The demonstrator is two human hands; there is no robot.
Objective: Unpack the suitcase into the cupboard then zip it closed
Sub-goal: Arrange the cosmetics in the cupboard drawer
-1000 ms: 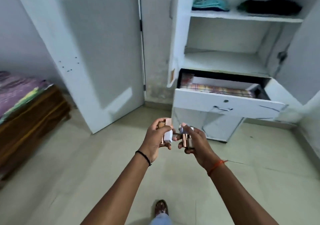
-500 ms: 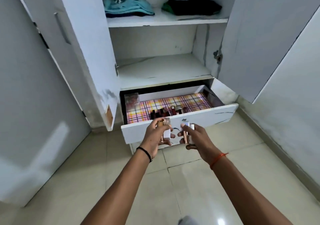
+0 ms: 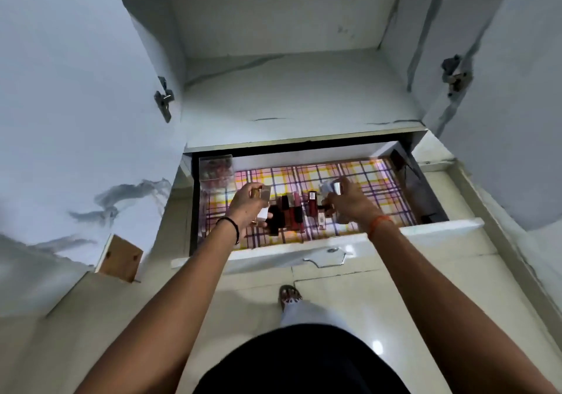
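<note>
cupboard (image 3: pixel 282 95): white, doors open | drawer (image 3: pixel 304 250): pulled out, plaid-lined | lipsticks (image 3: pixel 292 214): clustered inside

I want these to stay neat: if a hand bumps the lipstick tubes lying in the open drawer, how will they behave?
The lipstick tubes look slim, rigid and small, so they probably feel light and shift at a slight nudge. They lie side by side on the smooth checked liner, so rounded ones may roll or slide. The left hand and right hand hover close above them, so a bump seems possible.

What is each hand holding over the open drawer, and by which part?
The left hand grips small cosmetic containers around their middles; the right hand grips silvery ones likewise. Exact items are too blurred to tell.
</note>
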